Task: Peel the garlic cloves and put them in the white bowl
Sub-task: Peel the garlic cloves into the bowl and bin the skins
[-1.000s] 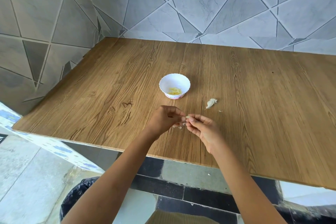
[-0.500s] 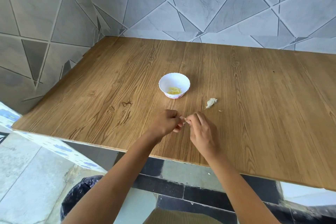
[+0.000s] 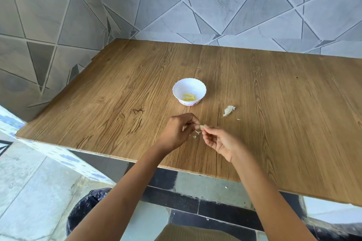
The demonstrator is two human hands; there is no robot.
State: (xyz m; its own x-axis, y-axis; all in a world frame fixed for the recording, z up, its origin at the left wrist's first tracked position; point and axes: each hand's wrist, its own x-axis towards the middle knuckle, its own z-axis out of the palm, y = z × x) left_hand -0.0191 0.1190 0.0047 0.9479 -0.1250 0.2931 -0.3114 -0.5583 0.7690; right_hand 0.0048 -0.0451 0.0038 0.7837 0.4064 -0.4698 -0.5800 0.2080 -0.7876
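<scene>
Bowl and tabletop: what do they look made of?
Bowl: probably plastic or melamine, glossy white; thin scalloped rim, pink print at the base. Tabletop: likely wood-grain laminate over board, matte brown; flat grain pattern and thin pale front edge, though solid wood cannot be ruled out.

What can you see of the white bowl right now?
The white bowl is small and round, with a scalloped rim and a pink pattern around its base; it looks like plastic or glazed ware. It stands upright on the wooden table, near its middle. A few pale yellow peeled garlic cloves lie on its bottom. Nothing else touches it.
</scene>
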